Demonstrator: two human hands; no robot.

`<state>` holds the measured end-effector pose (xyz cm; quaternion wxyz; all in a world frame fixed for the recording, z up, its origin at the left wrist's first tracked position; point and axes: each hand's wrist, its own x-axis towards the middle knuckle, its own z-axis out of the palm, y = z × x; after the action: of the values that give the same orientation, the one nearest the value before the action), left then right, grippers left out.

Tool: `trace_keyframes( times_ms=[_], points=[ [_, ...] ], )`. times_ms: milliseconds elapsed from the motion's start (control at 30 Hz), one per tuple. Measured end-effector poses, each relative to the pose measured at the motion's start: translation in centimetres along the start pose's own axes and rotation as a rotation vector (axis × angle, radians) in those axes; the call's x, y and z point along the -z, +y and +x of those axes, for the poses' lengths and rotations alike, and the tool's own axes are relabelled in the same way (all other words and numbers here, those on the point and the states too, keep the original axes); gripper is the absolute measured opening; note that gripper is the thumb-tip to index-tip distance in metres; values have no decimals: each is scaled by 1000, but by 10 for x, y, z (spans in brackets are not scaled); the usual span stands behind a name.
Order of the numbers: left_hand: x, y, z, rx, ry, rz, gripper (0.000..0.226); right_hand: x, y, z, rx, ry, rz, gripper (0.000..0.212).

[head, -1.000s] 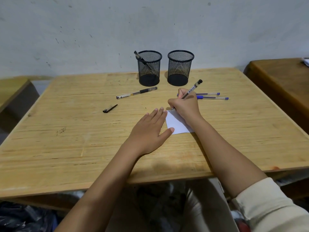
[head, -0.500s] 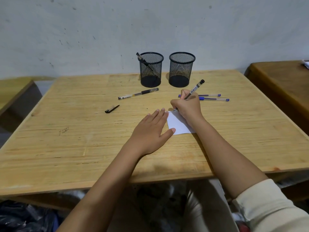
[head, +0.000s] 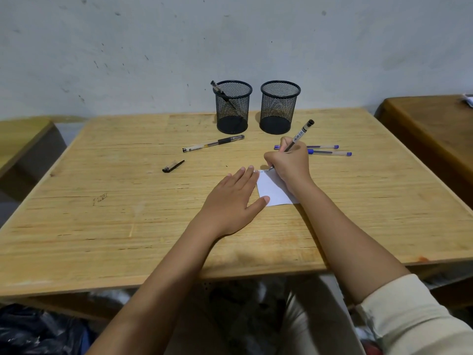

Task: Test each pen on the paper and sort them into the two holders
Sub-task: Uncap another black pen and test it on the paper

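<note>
Right hand (head: 289,166): closed around a black-capped pen (head: 299,135), tip down on the far corner of the paper (head: 275,190), barrel leaning up and away to the right.
Left hand (head: 231,201): flat and spread, palm down on the table (head: 102,226), fingertips and thumb resting on the paper's left edge.
Paper: small white sheet, lying between the two hands, partly under the right wrist; faint marks at the top edge, too small to read.
Left holder (head: 232,106): black mesh, far side of the table, one pen (head: 221,94) leaning out over its left rim.
Right holder (head: 279,106): black mesh, just beside the left one; contents not discernible.
Loose black pen (head: 213,143): lying near the holders, left of the right hand; barrel print unreadable.
Blue pens (head: 330,152): two, side by side, just beyond the right hand.
Pen cap (head: 172,166): black, alone, well left of the paper.
Held pen's label: white band with print, illegible.
</note>
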<state>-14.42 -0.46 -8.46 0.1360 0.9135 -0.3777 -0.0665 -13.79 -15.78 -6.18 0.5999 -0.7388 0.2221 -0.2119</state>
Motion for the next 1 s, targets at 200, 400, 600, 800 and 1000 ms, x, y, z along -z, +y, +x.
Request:
trace_keyframes(
  times_ms=[200, 400, 600, 800, 1000],
  points=[
    [0, 0, 0, -3, 2, -13, 64, 2, -2, 0, -20, -25, -6, 36],
    [0, -1, -1, -6, 19, -27, 65, 5, -1, -3, 25, 12, 143, 38],
    [3, -1, -2, -24, 25, -67, 65, 22, -1, -3, -82, -100, 666, 27],
    [11, -6, -5, -43, 27, -154, 67, 30, -12, -1, -63, -163, 627, 12],
    [31, -11, -13, -51, 110, -252, 65, 29, -27, -3, -62, -241, 611, 16]
  ],
)
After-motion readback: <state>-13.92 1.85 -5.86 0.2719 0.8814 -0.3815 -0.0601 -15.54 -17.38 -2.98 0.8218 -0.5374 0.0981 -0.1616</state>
